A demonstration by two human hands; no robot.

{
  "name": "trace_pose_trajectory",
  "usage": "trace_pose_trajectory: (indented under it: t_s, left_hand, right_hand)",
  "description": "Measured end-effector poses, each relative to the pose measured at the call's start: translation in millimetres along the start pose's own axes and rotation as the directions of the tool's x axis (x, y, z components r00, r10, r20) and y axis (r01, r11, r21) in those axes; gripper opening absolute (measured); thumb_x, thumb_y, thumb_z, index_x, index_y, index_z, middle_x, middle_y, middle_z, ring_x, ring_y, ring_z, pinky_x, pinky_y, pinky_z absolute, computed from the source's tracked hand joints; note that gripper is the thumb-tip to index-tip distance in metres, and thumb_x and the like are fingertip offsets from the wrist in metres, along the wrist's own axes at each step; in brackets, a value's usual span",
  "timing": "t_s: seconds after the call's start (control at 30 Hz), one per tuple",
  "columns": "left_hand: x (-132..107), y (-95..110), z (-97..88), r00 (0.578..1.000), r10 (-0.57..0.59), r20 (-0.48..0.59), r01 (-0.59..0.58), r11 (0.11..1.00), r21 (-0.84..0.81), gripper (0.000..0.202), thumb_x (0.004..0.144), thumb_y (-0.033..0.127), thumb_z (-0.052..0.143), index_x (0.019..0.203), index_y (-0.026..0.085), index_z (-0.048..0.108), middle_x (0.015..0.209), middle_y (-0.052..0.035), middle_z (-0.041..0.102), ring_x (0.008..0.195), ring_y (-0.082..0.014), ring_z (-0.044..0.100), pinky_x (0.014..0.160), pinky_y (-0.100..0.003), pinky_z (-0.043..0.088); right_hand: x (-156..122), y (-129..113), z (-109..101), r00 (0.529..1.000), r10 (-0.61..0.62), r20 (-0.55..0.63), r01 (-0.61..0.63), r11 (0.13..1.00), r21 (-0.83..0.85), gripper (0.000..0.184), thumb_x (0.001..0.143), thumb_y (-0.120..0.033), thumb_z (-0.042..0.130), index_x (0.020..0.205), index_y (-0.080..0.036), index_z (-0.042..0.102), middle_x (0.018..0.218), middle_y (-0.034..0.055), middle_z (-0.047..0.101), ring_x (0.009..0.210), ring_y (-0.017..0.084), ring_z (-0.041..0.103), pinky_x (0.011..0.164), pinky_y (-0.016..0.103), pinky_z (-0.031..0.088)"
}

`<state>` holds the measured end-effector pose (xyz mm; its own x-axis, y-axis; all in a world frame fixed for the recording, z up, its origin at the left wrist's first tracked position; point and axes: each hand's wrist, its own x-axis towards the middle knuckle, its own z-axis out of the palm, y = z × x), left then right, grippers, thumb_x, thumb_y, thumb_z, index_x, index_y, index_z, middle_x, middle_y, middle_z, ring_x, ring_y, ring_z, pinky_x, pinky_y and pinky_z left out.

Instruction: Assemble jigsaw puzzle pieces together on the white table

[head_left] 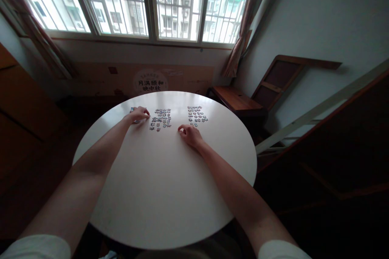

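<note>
The left hand [139, 114] has its fingers bent, their tips over the white table just beside the left group of jigsaw pieces [157, 120]; whether they pinch a piece cannot be told. A small, partly hidden coloured item [133, 109] shows behind that hand. The right hand [190, 134] is at the tabletop with curled fingers, just on the near side of the right group of jigsaw pieces [199, 119]; I cannot tell whether it grips anything. Both groups lie in loose rows toward the far side of the round white table [161, 194], with a bare gap between them. Past the table, a printed panel with Chinese characters [150, 83] stands below the barred window [148, 4], and a wooden chair [237, 99] is near the right wall
</note>
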<state>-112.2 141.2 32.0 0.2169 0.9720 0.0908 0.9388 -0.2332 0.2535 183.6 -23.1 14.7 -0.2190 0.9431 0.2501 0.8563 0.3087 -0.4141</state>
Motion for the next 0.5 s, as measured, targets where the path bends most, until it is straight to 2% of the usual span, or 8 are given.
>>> trace_pose_trajectory:
  t_s: [0.13, 0.23, 0.3, 0.37, 0.43, 0.5]
  left_hand:
    - [-2.5, -0.4, 1.5, 1.0, -0.016, 0.024, 0.018, 0.999, -0.052, 0.015, 0.061, 0.027, 0.072, 0.073, 0.017, 0.074, 0.078, -0.0075, 0.068, 0.081, -0.0227, 0.061, 0.08, -0.035, 0.047]
    - [-10.5, -0.1, 3.6, 0.999, -0.029, -0.031, 0.022, 0.977, -0.214, 0.018, 0.058, 0.027, 0.072, 0.073, 0.017, 0.072, 0.077, -0.0067, 0.069, 0.077, -0.021, 0.061, 0.071, -0.031, 0.048]
    - [-15.8, 2.3, 3.8, 0.998, -0.015, -0.062, -0.01, 0.928, -0.373, 0.017, 0.057, 0.026, 0.071, 0.071, 0.016, 0.07, 0.071, -0.0056, 0.068, 0.071, -0.0191, 0.061, 0.068, -0.029, 0.049]
    - [-21.9, 9.0, 2.4, 0.987, -0.015, -0.157, -0.07, 0.85, -0.522, 0.017, 0.058, 0.026, 0.071, 0.07, 0.014, 0.068, 0.07, -0.0056, 0.068, 0.069, -0.0173, 0.062, 0.069, -0.029, 0.05]
    - [-31.0, 21.3, 0.4, 0.966, -0.044, -0.254, -0.126, 0.78, -0.614, 0.018, 0.06, 0.027, 0.07, 0.072, 0.013, 0.068, 0.074, -0.0064, 0.069, 0.069, -0.0166, 0.063, 0.07, -0.03, 0.051]
    - [-44.8, 39.3, 0.2, 0.96, -0.032, -0.28, -0.174, 0.713, -0.679, 0.021, 0.061, 0.028, 0.07, 0.077, 0.013, 0.069, 0.079, -0.007, 0.071, 0.071, -0.0166, 0.065, 0.068, -0.03, 0.052]
  right_hand:
    - [-0.6, -0.6, -0.1, 1.0, -0.001, 0.005, 0.001, 1.0, 0.001, 0.023, 0.088, -0.024, 0.054, 0.105, -0.023, 0.069, 0.087, 0.0028, 0.07, 0.081, 0.016, 0.062, 0.079, 0.026, 0.042]
    - [-2.0, -1.6, -1.2, 1.0, 0.014, 0.015, -0.014, 1.0, 0.0, 0.023, 0.088, -0.024, 0.055, 0.105, -0.024, 0.069, 0.088, 0.0028, 0.07, 0.082, 0.016, 0.062, 0.079, 0.026, 0.042]
    - [-3.2, -1.6, -1.6, 1.0, 0.014, 0.018, -0.014, 1.0, 0.005, 0.023, 0.088, -0.024, 0.055, 0.105, -0.024, 0.069, 0.088, 0.0028, 0.071, 0.082, 0.016, 0.062, 0.08, 0.026, 0.042]
    - [-3.3, -1.0, -1.5, 1.0, 0.013, 0.015, -0.013, 1.0, 0.013, 0.023, 0.087, -0.023, 0.055, 0.105, -0.024, 0.07, 0.087, 0.0032, 0.07, 0.081, 0.017, 0.063, 0.079, 0.026, 0.043]
    - [-1.3, -0.3, -1.1, 1.0, 0.026, 0.013, -0.026, 0.999, 0.035, 0.023, 0.086, -0.023, 0.055, 0.103, -0.024, 0.07, 0.086, 0.0035, 0.071, 0.081, 0.017, 0.063, 0.078, 0.027, 0.044]
    - [3.4, -0.1, -0.6, 0.998, 0.063, 0.023, -0.064, 0.995, 0.082, 0.021, 0.085, -0.024, 0.057, 0.101, -0.023, 0.071, 0.084, 0.0035, 0.071, 0.078, 0.017, 0.063, 0.076, 0.027, 0.044]
